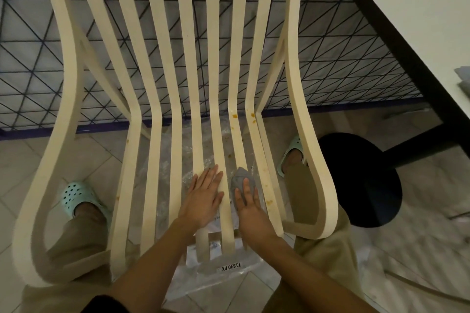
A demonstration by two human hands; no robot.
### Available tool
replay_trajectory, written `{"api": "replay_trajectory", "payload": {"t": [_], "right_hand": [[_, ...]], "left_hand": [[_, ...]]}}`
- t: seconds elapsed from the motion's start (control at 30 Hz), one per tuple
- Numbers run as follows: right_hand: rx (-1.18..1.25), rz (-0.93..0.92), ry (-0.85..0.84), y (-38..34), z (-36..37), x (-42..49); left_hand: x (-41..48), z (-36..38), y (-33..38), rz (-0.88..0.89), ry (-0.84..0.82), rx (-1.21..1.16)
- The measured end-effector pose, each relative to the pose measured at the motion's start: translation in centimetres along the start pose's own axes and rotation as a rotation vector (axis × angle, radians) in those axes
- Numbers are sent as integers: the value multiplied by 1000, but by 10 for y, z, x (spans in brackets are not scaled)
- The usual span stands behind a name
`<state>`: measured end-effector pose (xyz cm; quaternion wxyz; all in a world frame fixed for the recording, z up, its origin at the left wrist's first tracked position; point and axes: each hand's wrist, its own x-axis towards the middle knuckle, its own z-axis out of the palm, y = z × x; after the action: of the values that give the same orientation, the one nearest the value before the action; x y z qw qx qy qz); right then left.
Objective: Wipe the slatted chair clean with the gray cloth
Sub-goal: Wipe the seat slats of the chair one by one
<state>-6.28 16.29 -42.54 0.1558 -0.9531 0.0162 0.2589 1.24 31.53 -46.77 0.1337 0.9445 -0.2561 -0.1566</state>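
A: So, what can't you make out?

B: The slatted chair (38,198) loses the top of its backrest at the frame's edge. The right hand (250,208) covers the lower half of the gray cloth (240,180), fingers straight and close together, pressing it flat on a seat slat near the front. The left hand (203,195) lies flat on the neighbouring slats, fingers slightly spread.

A: Any writing?

B: A label (231,267) on the plastic bag (193,282) under the seat reads "T1830 PX", upside down. Smaller print nearby is blurred.
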Motion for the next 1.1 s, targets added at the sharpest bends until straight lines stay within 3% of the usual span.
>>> {"api": "replay_trajectory", "payload": {"t": [0.6, 1.1], "right_hand": [[-15, 1, 119, 11, -36, 128], [-45, 61, 85, 6, -89, 201]], "left_hand": [[68, 3, -24, -6, 153, -5], [66, 0, -21, -28, 96, 10]]}}
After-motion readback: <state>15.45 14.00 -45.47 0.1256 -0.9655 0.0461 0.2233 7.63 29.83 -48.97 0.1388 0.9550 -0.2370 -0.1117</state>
